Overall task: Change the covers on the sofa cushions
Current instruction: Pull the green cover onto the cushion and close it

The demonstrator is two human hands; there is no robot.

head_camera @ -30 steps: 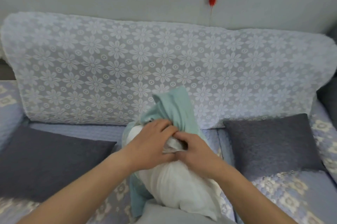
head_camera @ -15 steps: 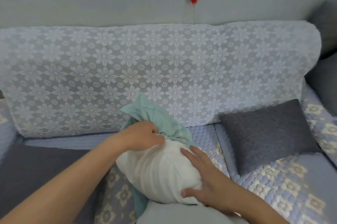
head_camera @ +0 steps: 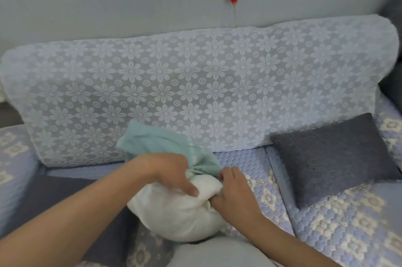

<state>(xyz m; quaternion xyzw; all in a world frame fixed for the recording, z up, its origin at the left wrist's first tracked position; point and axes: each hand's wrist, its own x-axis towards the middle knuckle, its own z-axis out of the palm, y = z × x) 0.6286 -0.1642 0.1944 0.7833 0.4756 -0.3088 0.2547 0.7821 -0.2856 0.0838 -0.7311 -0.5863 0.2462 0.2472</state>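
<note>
Head view: a white cushion (head_camera: 180,210) lies on the sofa seat (head_camera: 243,160) directly in front of the person, partly inside a teal cover (head_camera: 156,142) whose loose end stands bunched against the lace-draped backrest (head_camera: 195,84). Judged from its rounded, dented surface, the cushion is light, soft and easily compressed; the cover is thin, limp cloth that creases and will slide over the filling rather than hold any shape. Neither item appears fragile. The sensible hold is on the cover's open edge, where it meets the white filling, with the cushion's bulk squeezed or pushed by the other hand. The left hand (head_camera: 171,174) sits on the top of the cushion at that edge, its fingers (head_camera: 191,188) curled, pressing into the filling and gathering the teal cloth beneath the palm. The right hand (head_camera: 233,192) is at the cushion's right side, fingers bent and dug in at the junction of cover and filling; precisely what they pinch cannot be told. A dark grey cushion (head_camera: 332,158) lies well apart to the right.
</note>
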